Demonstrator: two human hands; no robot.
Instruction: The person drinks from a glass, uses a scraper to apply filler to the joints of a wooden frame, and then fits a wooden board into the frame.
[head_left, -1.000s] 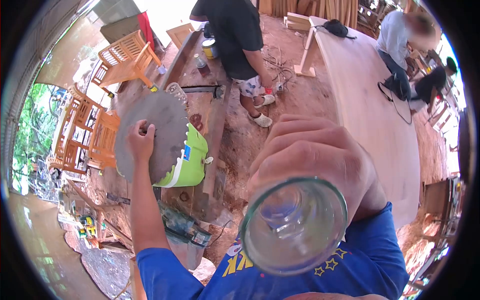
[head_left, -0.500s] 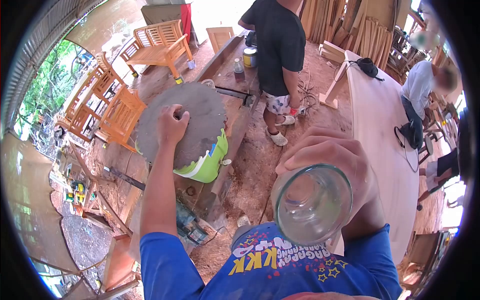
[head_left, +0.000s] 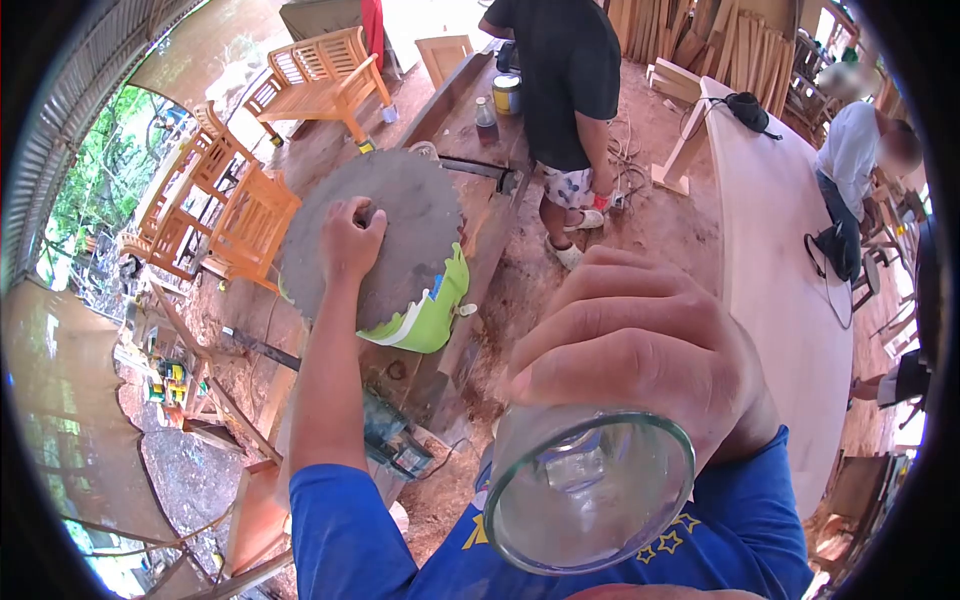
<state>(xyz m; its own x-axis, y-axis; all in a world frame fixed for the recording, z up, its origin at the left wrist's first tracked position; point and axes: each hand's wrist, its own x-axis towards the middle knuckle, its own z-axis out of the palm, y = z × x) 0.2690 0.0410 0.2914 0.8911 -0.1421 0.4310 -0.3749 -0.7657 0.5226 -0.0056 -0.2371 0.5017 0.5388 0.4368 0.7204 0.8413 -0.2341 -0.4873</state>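
Observation:
My right hand (head_left: 640, 330) is wrapped round a clear drinking glass (head_left: 590, 490), held tilted close to the camera in front of my blue shirt. The glass's wide mouth faces me, and its base is hidden behind my fingers. My left arm reaches forward, and my left hand (head_left: 352, 240) rests with curled fingers on top of a round grey cover (head_left: 410, 205) with a ragged edge. I cannot tell what, if anything, those fingers grip. Below the cover's near edge shows a bright green and white piece (head_left: 425, 315).
A person in a black shirt (head_left: 570, 80) stands ahead by a long bench (head_left: 500, 215) with a bottle (head_left: 486, 118) and a yellow-banded can (head_left: 507, 95). A green power tool (head_left: 395, 445) lies below. Wooden chairs (head_left: 255, 220) stand left; a pale wooden panel (head_left: 770, 250) fills the right.
My right hand has brought the glass nearer to the camera and lower, tilting it further. My left hand stays on the grey cover; the view has shifted slightly.

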